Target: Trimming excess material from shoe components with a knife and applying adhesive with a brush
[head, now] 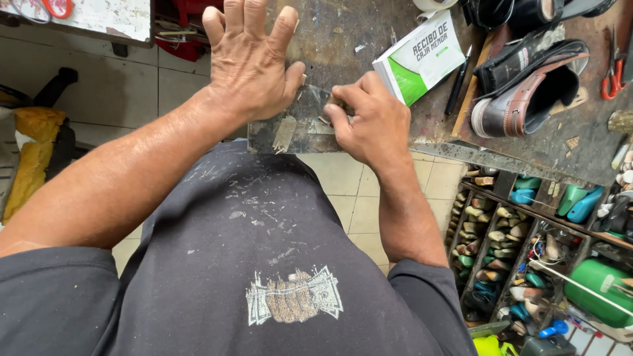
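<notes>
We see a worn workbench (369, 26) stretching across the far side, with a tiled floor (132, 86) to the left and below it. On the right of the bench lies a brown and black shoe (527, 92), and nearer us on the right a compartment rack (501, 257) holds many small coloured pieces. A green and white pad (419, 59) sits just right of the hands, with a black pen (457, 86) beside it.

Our left hand (247, 62) lies flat, fingers spread, pressing down on a dark flat piece (300, 128) at the near edge of the bench. Our right hand (369, 122) is closed in a tight pinch around a small tool at that piece's right part; the tool is mostly hidden, so we cannot tell its kind.

We judge that trimming or cutting of the piece is in hand. The next move calls for firm downward pressure from the left hand and a steady, controlled stroke kept clear of the thumb.
</notes>
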